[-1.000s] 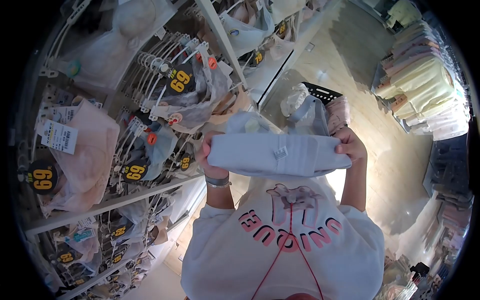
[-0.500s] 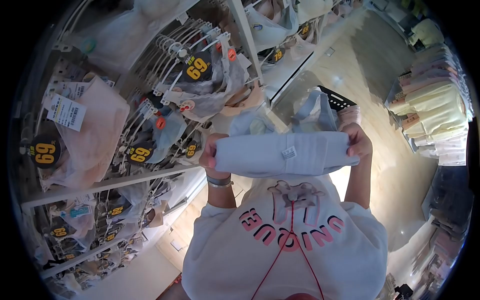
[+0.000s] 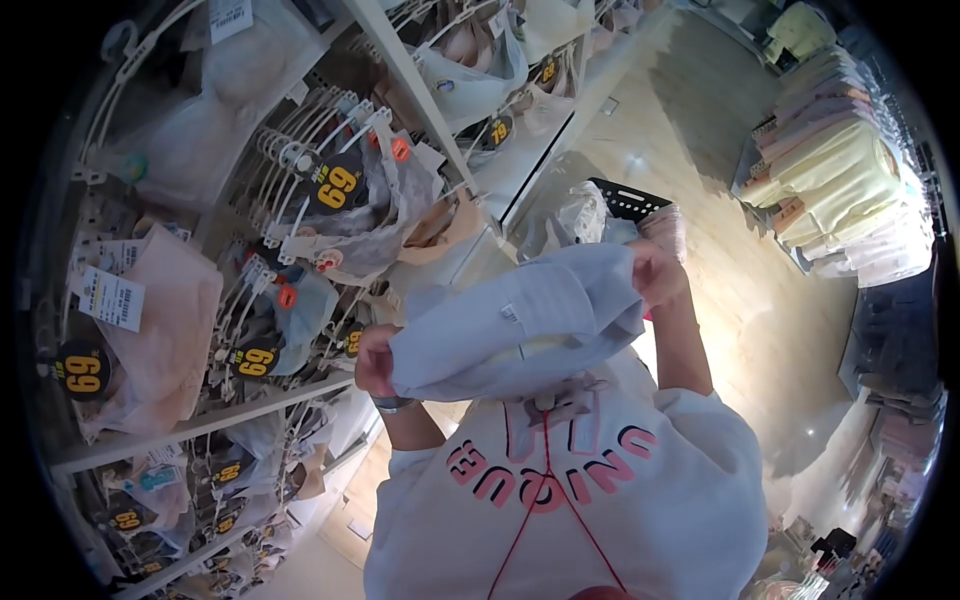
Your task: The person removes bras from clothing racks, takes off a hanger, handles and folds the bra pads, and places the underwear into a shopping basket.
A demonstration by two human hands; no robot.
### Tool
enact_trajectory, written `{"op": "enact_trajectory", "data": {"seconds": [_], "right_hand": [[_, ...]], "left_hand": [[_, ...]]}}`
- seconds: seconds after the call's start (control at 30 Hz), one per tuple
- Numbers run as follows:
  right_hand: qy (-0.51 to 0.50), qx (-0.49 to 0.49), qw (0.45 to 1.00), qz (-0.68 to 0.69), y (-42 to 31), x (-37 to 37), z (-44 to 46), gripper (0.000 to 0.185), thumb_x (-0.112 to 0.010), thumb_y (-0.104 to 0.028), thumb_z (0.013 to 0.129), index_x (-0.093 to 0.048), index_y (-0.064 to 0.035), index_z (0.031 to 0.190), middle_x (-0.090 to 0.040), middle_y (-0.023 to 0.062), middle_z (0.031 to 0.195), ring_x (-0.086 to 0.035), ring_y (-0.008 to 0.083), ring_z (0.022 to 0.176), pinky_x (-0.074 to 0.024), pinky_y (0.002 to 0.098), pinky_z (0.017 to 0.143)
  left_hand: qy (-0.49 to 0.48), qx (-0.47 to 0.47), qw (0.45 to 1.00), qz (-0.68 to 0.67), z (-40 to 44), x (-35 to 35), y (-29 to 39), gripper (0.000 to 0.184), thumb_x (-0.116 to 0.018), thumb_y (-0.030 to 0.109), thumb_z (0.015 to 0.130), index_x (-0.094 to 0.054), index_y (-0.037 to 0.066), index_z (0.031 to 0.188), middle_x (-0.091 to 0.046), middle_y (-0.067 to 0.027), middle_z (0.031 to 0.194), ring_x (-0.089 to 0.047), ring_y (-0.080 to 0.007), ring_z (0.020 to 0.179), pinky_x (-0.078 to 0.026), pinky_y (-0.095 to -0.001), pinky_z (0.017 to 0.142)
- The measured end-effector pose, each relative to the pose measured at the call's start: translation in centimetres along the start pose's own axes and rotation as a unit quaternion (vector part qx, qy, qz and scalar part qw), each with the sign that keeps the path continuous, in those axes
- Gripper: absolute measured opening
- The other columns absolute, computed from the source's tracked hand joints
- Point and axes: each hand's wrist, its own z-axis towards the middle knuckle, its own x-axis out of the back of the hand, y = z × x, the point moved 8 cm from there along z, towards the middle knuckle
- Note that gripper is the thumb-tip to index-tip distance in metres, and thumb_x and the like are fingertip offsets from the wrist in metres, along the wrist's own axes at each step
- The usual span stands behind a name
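A light grey-blue bra (image 3: 480, 345) is stretched between my two hands in front of my chest, its wide back band facing up and a small white label on it. My left hand (image 3: 376, 360) grips one end with the fingers closed round the fabric. At the other end, my right hand (image 3: 656, 274) pinches the band, fingertips partly hidden by the cloth. The band sags and folds in the middle, and the left end hangs lower than the right. Part of the cups is hidden beneath.
Racks of hanging bras (image 3: 160, 330) with round price signs (image 3: 338, 186) line my left side. A black basket (image 3: 628, 200) with garments stands beyond my hands. On the right, folded or hanging yellow tops (image 3: 830, 190) are displayed beside the wooden floor (image 3: 690, 130).
Both hands have shifted left with the bra. It has tilted, left end lower, and the band that was straight and taut is now slack and folded. The view has turned slightly.
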Motion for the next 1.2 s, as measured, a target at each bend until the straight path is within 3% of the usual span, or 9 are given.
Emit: {"op": "enact_trajectory", "data": {"seconds": [0.07, 0.2, 0.27, 0.4, 0.63, 0.77, 0.97, 1.1, 1.2], "right_hand": [[0.028, -0.01, 0.998, -0.047, 0.3, 1.0, -0.2, 0.052, -0.075, 0.01, 0.061, -0.057, 0.0112, 0.111, -0.065, 0.0149, 0.101, -0.066, 0.0197, 0.083, -0.0533, 0.0273, 0.067], [0.116, -0.043, 0.921, -0.369, -1.3, 2.3, -0.7, 0.042, -0.069, 0.008, 0.066, -0.063, 0.0031, 0.107, -0.068, 0.0086, 0.093, -0.063, 0.0116, 0.069, -0.051, 0.0262, 0.06], [0.21, -0.003, 0.803, -0.558, -3.8, 0.8, 0.0, 0.037, -0.065, 0.007, 0.068, -0.064, -0.0002, 0.103, -0.067, 0.0074, 0.088, -0.06, 0.0115, 0.064, -0.049, 0.0265, 0.058], [0.348, 0.082, 0.555, -0.752, -7.3, -2.7, -0.1, 0.03, -0.06, 0.003, 0.066, -0.064, -0.0028, 0.095, -0.061, 0.0081, 0.079, -0.057, 0.015, 0.059, -0.0469, 0.0273, 0.056], [0.393, 0.252, 0.395, -0.791, -7.8, -5.7, -1.9, 0.039, -0.058, 0.01, 0.063, -0.064, -0.0046, 0.099, -0.061, 0.0075, 0.08, -0.058, 0.0179, 0.061, -0.046, 0.0289, 0.056], [0.439, 0.253, 0.414, -0.757, -7.2, -4.3, -3.5, 0.033, -0.056, 0.008, 0.071, -0.064, -0.0033, 0.102, -0.064, 0.0102, 0.08, -0.06, 0.0201, 0.066, -0.0462, 0.0264, 0.062], [0.468, 0.277, 0.549, -0.635, -4.8, -3.8, -4.7, 0.028, -0.046, 0.001, 0.086, -0.059, 0.003, 0.111, -0.066, 0.0115, 0.099, -0.062, 0.0162, 0.09, -0.0458, 0.0261, 0.083], [0.403, 0.276, 0.575, -0.656, -3.4, -5.3, -5.3, 0.029, -0.045, 0.002, 0.085, -0.06, 0.0031, 0.109, -0.066, 0.0118, 0.096, -0.062, 0.0152, 0.086, -0.047, 0.0256, 0.08], [0.363, 0.203, 0.564, -0.713, -2.9, -5.6, -4.2, 0.036, -0.049, 0.009, 0.074, -0.062, 0.0009, 0.106, -0.067, 0.0165, 0.09, -0.067, 0.025, 0.077, -0.0497, 0.0295, 0.069]], "left_hand": [[-0.038, 0.01, 0.999, 0.009, 0.1, 0.2, -0.1, 0.059, -0.078, 0.021, 0.061, -0.057, -0.008, 0.108, -0.064, -0.0202, 0.098, -0.064, -0.0294, 0.087, -0.05, -0.0401, 0.08], [0.161, 0.076, 0.972, 0.156, 0.5, 1.3, 0.4, 0.038, -0.075, 0.01, 0.065, -0.058, -0.005, 0.096, -0.063, -0.0115, 0.085, -0.061, -0.0195, 0.076, -0.049, -0.0337, 0.074], [0.239, 0.124, 0.92, 0.284, 2.9, 0.3, 1.0, 0.024, -0.072, -0.003, 0.067, -0.059, -0.002, 0.088, -0.06, -0.0055, 0.076, -0.057, -0.0124, 0.071, -0.045, -0.0263, 0.069], [0.321, 0.136, 0.702, 0.621, 4.2, 1.4, 1.6, 0.016, -0.056, -0.011, 0.077, -0.055, -0.001, 0.089, -0.053, -0.0017, 0.071, -0.051, -0.0071, 0.058, -0.047, -0.021, 0.053], [0.387, 0.06, 0.715, 0.579, 4.8, 1.2, 1.3, 0.024, -0.048, -0.004, 0.086, -0.05, 0.001, 0.11, -0.063, -0.0087, 0.083, -0.061, -0.0094, 0.066, -0.052, -0.0224, 0.053], [0.356, 0.097, 0.79, 0.49, 5.0, 2.5, -0.2, 0.026, -0.045, 0.001, 0.092, -0.048, 0.002, 0.118, -0.063, -0.0116, 0.1, -0.064, -0.0133, 0.077, -0.055, -0.0239, 0.058], [0.351, 0.182, 0.859, 0.326, 4.6, 3.8, -3.6, 0.034, -0.04, 0.016, 0.097, -0.043, 0.006, 0.13, -0.055, -0.0111, 0.119, -0.061, -0.0191, 0.096, -0.056, -0.0311, 0.075], [0.32, 0.133, 0.931, 0.113, 6.1, 2.5, -5.2, 0.044, -0.036, 0.026, 0.1, -0.034, 0.009, 0.14, -0.047, -0.0107, 0.13, -0.051, -0.0222, 0.116, -0.049, -0.0411, 0.09], [0.33, 0.04, 0.939, 0.083, 7.3, 0.8, -4.2, 0.046, -0.036, 0.027, 0.1, -0.031, 0.008, 0.142, -0.045, -0.0111, 0.134, -0.045, -0.0224, 0.122, -0.045, -0.0432, 0.095]]}}
